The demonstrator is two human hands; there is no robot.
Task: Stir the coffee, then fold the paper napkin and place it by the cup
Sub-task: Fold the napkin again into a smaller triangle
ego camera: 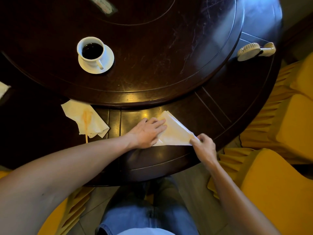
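Observation:
A white paper napkin (175, 131), folded into a triangle, lies on the dark table's near rim. My left hand (149, 132) rests flat on its left part, fingers spread and pressing it down. My right hand (202, 146) pinches the napkin's near right corner between thumb and fingers. A white cup (92, 50) of black coffee stands on a white saucer (108, 62) on the raised round centre of the table, far left of the napkin. A thin wooden stirrer (86, 126) lies on a crumpled, stained napkin (84, 118) left of my hands.
A small cream hand-held fan (254, 51) lies at the table's right edge. The raised turntable's rim (135, 100) runs just beyond the napkin. Yellow-covered chairs (277, 184) stand to the right. Another white paper bit (3, 89) shows at the far left.

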